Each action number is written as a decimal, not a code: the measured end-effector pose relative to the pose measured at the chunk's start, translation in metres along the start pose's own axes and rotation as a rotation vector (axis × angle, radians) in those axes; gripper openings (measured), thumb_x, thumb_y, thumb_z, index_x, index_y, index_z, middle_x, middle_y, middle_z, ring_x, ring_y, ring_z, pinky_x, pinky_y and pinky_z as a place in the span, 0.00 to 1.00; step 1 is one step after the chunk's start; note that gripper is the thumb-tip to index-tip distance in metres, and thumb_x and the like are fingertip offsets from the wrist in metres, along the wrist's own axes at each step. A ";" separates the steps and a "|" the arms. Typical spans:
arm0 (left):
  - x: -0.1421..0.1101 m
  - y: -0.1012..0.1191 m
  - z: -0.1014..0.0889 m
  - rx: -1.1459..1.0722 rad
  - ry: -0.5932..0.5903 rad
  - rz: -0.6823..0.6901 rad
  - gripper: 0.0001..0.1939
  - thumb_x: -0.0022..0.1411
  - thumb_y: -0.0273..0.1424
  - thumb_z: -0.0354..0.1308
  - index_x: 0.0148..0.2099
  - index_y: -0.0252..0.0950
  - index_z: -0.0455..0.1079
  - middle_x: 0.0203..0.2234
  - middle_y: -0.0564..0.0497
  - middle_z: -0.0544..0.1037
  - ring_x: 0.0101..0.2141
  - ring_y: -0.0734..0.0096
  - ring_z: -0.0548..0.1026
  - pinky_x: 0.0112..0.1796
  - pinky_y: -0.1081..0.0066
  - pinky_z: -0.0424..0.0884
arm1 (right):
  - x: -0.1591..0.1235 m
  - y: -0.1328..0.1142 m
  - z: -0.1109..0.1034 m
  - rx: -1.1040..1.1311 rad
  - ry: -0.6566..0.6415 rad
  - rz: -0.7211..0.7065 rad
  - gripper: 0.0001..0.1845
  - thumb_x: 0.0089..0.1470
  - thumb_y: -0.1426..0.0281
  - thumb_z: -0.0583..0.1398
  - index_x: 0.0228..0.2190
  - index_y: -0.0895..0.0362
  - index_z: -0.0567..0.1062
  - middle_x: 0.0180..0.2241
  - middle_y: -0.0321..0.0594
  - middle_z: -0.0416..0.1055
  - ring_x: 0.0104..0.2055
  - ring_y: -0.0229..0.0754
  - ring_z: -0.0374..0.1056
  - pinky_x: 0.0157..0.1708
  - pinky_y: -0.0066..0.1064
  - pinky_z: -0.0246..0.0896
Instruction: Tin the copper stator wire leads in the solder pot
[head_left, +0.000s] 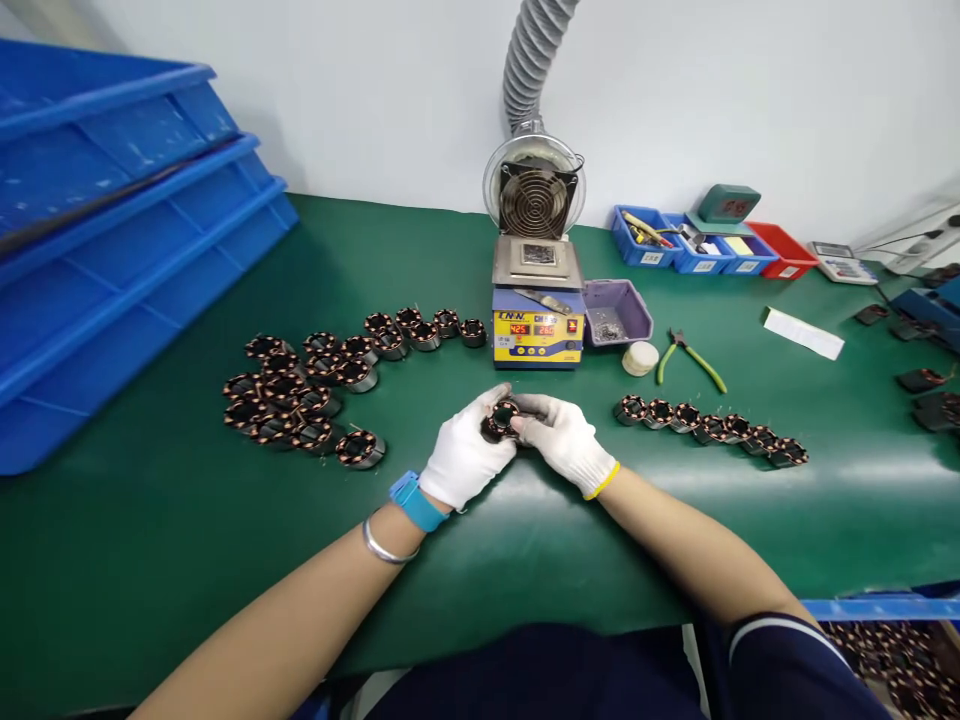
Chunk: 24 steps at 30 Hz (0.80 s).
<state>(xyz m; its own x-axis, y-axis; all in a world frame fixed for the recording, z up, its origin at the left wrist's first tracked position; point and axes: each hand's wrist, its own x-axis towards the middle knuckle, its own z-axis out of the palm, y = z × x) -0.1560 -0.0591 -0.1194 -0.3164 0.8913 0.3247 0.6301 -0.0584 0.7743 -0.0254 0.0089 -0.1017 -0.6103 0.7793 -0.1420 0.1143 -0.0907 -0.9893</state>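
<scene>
Both my hands wear white gloves and meet over the green mat in front of me. My left hand (463,455) and my right hand (561,436) are closed together on one wound stator coil (501,418), a dark ring with copper windings. A blue wrist strap and a metal bangle sit on my left wrist. Just beyond my hands stands a blue and yellow solder pot (537,300) with red digits.
Several stator coils lie heaped at left (300,390) and in a row at right (709,425). Green-handled pliers (690,355), a tape roll (640,357), a purple tray (616,312), a fume fan (534,195), stacked blue crates (112,230) and small parts bins (705,245) surround the mat.
</scene>
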 end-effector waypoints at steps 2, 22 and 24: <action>0.001 -0.003 -0.002 0.058 -0.001 -0.003 0.30 0.52 0.31 0.56 0.58 0.35 0.64 0.51 0.46 0.76 0.48 0.63 0.76 0.50 0.67 0.71 | 0.001 0.004 0.001 -0.046 0.114 -0.054 0.24 0.44 0.66 0.65 0.45 0.59 0.73 0.41 0.44 0.76 0.41 0.42 0.73 0.45 0.35 0.71; 0.020 0.011 -0.064 -0.898 -0.228 -0.377 0.16 0.59 0.43 0.54 0.26 0.36 0.65 0.09 0.57 0.63 0.12 0.77 0.58 0.16 0.75 0.56 | -0.001 0.003 -0.006 0.068 0.283 -0.142 0.24 0.39 0.64 0.67 0.40 0.58 0.72 0.35 0.42 0.76 0.28 0.37 0.71 0.28 0.30 0.72; 0.019 0.010 -0.056 -0.698 -0.129 -0.361 0.21 0.62 0.49 0.49 0.31 0.35 0.67 0.15 0.53 0.70 0.16 0.75 0.65 0.18 0.74 0.60 | -0.002 0.002 -0.005 0.053 0.281 -0.155 0.23 0.39 0.65 0.67 0.40 0.58 0.72 0.35 0.42 0.77 0.29 0.38 0.72 0.29 0.31 0.73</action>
<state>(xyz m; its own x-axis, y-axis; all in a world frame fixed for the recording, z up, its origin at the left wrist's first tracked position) -0.1951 -0.0681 -0.0749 -0.3052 0.9513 -0.0435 -0.0993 0.0137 0.9950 -0.0202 0.0100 -0.1036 -0.3760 0.9264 0.0183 -0.0090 0.0161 -0.9998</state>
